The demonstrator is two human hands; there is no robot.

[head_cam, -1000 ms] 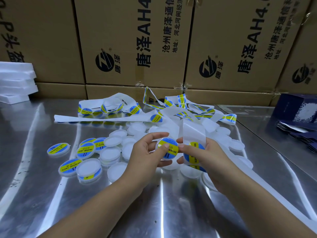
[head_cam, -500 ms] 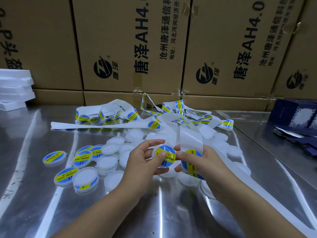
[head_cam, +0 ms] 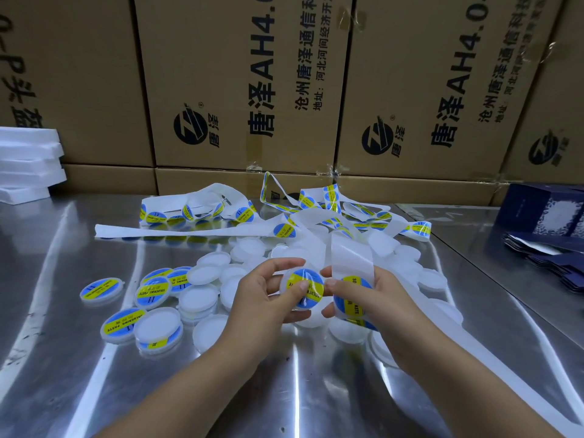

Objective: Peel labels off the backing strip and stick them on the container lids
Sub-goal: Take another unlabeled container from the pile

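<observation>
Lid (head_cam: 313,297) is gripped in the left hand (head_cam: 259,298), thumb pressed on its label (head_cam: 305,275), judged to seat the adhesive; backing strip (head_cam: 350,254) is pinched by the right hand (head_cam: 382,298), next label (head_cam: 355,300) held ready just beside

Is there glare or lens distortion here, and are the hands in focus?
Head view: glare streaks cross the steel table; the wide lens bows the cardboard boxes; left hand gripping the lid and right hand holding the backing strip are sharp, label text partly readable.
</observation>
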